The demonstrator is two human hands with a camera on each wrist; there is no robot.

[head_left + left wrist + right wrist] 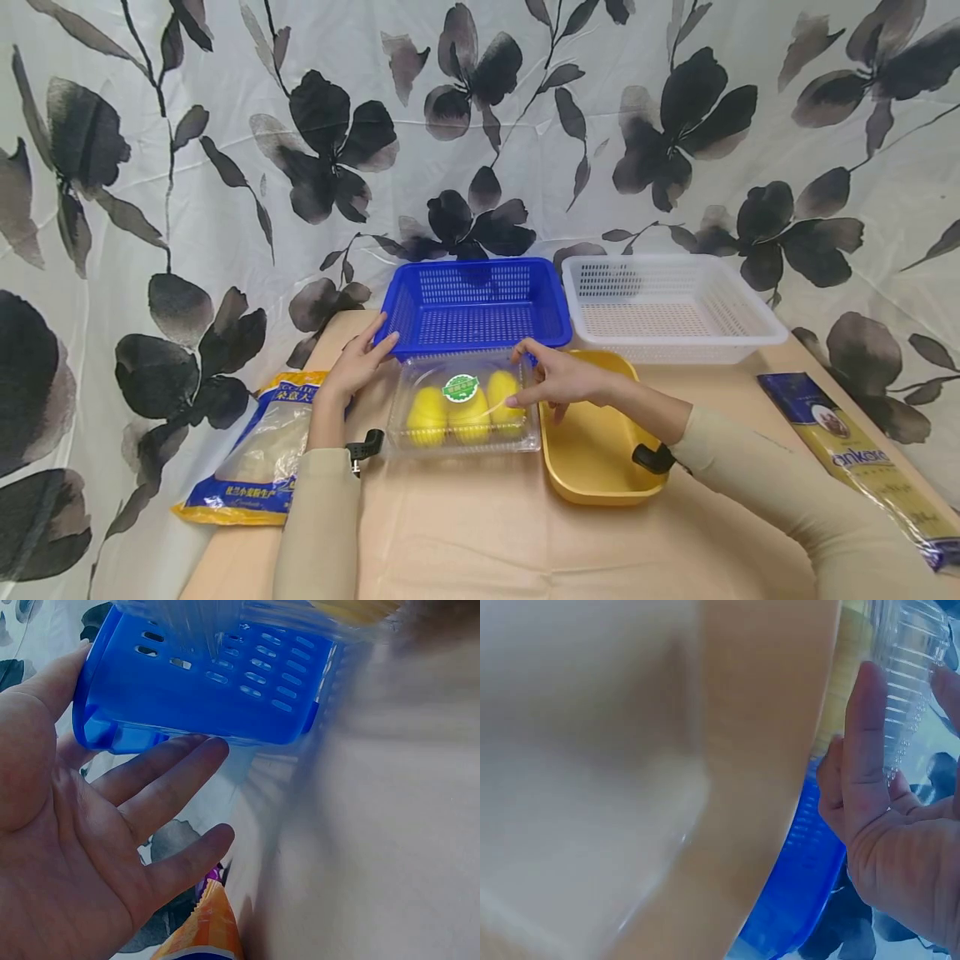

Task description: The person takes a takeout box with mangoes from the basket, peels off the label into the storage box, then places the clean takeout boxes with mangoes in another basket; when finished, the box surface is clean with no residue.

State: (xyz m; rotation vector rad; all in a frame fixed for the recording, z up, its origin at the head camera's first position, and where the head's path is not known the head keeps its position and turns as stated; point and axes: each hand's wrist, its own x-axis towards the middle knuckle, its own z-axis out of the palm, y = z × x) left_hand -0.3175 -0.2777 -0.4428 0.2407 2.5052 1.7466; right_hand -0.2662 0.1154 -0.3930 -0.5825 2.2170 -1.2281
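Where the clear box (465, 447) is laid left-to-right before the blue basket (476, 325), the right hand (564, 375) is nearer.
Its right end is touched, grip unclear; the left hand's (357, 362) fingers are spread by the basket.

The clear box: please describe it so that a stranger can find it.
On the table, find the blue basket. Directly at its near side sits the clear box. Only this one shows yellow, fruit-like pieces under a round green-and-white label.

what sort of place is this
Probably an indoor tabletop workspace, though what lies beyond is out of view: a floral-patterned cloth backs a peach table on which a blue basket stands.
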